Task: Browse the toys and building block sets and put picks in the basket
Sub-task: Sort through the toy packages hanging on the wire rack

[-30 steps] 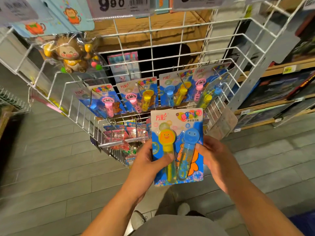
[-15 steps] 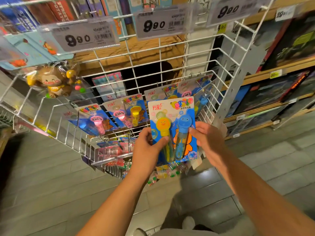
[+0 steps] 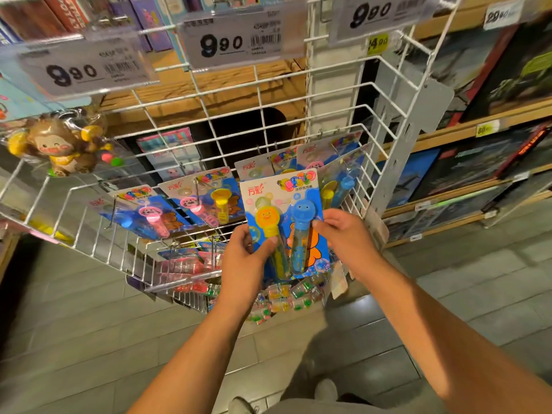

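Observation:
I hold a blue carded bubble wand pack (image 3: 283, 198) upright in front of a white wire display rack (image 3: 268, 94). The pack carries a yellow wand and a blue wand side by side. My left hand (image 3: 248, 258) grips its lower left edge, thumb across the yellow wand. Its right edge is pinched by my right hand (image 3: 343, 234) beside the blue wand. More of the same packs (image 3: 209, 198) hang on the rack's hooks right behind it. No basket is in view.
A bagged brown monkey toy (image 3: 62, 144) hangs at the left. Price tags reading 9.90 (image 3: 239, 40) sit above the rack. Wooden shelves with dark boxed sets (image 3: 478, 162) run along the right. Small candy-like packs (image 3: 280, 297) hang below. Grey tiled floor lies underneath.
Both hands have carried the pack up and closer to the hanging packs on the rack. My view has tilted upward, bringing the price tags into sight.

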